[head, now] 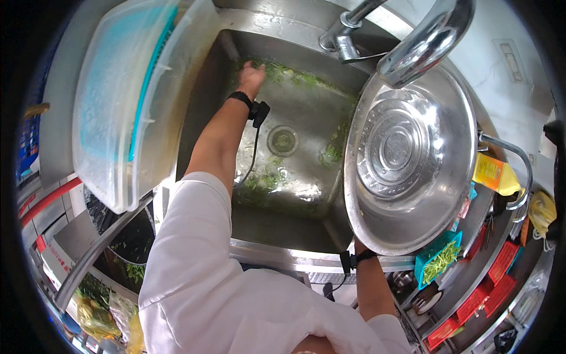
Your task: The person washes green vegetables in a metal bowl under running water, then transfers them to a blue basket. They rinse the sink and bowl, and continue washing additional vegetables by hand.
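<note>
A deep stainless steel sink (pixel 305 106) lies before me, with water and scraps of green leaves along its edges and round the drain (pixel 283 141). My left hand (pixel 252 79) reaches to the sink's far left part, close to the leaf scraps; its fingers look apart and I see nothing held. A large, wet stainless steel basin (pixel 398 146) leans tilted at the sink's right side. My right hand (pixel 359 246) is at the basin's near lower rim, mostly hidden behind it, so its grip does not show. Each wrist wears a black strap with a cabled device.
A chrome faucet (pixel 411 48) hangs over the basin's far side. Translucent plastic bins (pixel 115 106) stand at the sink's left. On the right are a yellow bottle (pixel 496 175), a teal basket (pixel 418 270) of cut green vegetables and several red baskets (pixel 473 305). Bagged greens are at lower left.
</note>
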Demonstrator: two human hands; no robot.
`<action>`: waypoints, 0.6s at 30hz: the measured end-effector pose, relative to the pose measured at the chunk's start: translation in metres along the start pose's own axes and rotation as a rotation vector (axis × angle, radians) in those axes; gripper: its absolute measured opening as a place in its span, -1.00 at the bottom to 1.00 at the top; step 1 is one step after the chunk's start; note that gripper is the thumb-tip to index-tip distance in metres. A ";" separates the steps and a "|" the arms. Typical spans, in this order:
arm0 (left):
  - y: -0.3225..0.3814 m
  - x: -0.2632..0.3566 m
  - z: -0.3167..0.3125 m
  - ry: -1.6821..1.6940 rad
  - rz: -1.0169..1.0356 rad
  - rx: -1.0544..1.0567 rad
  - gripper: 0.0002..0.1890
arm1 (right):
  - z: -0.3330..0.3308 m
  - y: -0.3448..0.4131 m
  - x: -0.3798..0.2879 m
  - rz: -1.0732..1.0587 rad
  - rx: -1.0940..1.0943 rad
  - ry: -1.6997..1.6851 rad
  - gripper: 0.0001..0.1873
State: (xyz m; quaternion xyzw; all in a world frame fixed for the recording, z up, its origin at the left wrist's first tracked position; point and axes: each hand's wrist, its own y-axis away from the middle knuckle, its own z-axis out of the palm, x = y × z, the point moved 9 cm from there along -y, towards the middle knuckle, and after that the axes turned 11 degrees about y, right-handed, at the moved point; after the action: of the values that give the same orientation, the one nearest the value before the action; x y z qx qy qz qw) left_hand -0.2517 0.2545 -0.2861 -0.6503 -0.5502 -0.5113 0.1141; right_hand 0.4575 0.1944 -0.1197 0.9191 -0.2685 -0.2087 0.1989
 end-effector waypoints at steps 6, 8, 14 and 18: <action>0.061 0.046 0.157 -0.006 0.544 -0.295 -0.53 | 0.002 -0.001 0.003 0.015 -0.013 0.007 -0.43; 0.108 0.042 0.207 -0.077 0.498 -0.472 -0.62 | 0.003 0.001 0.005 0.016 -0.018 0.007 -0.43; 0.311 -0.002 0.266 0.042 0.619 -1.051 -0.72 | 0.007 0.002 0.010 0.006 -0.036 -0.001 -0.43; 0.420 -0.077 0.257 -0.069 0.765 -1.267 -0.77 | 0.010 0.000 0.011 -0.015 -0.044 -0.001 -0.43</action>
State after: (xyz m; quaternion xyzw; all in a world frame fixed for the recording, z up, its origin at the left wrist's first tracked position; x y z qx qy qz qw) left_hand 0.2465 0.2368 -0.2888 -0.7533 0.1121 -0.6348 -0.1302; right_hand 0.4608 0.1860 -0.1314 0.9164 -0.2572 -0.2164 0.2173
